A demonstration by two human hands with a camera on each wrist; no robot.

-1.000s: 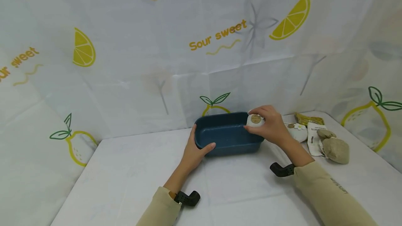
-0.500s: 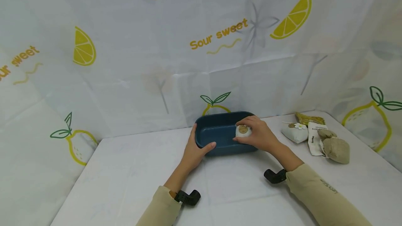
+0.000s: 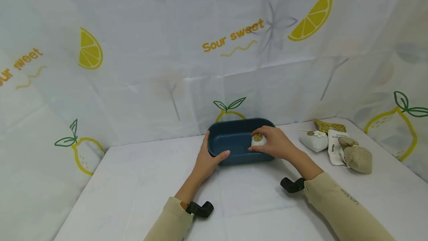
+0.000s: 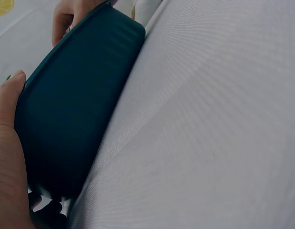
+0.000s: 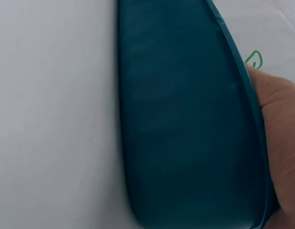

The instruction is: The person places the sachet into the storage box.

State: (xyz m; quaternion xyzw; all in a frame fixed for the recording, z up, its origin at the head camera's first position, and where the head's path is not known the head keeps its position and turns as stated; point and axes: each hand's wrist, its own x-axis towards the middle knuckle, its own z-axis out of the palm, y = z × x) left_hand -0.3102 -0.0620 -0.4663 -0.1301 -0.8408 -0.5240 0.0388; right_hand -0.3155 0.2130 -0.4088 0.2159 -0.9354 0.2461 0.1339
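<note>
Blue, the tub (image 3: 230, 144) is gripped by your left hand (image 3: 204, 162); your right hand (image 3: 275, 142) pinches a white bag (image 3: 258, 141) at the tub's right end.

"Sour sweet" on backdrop (image 3: 187, 62); print on white packet (image 3: 335, 152) seemingly too small.

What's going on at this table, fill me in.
A person's left hand grips the left end of a dark blue tub on a white-covered table, while the right hand holds a small white item with a round brown patch at the tub's right end. Whether that item touches the tub's floor can't be told. Farther right lie a flowered white pouch, a printed white packet, a yellowish packet and a tan bag.
</note>
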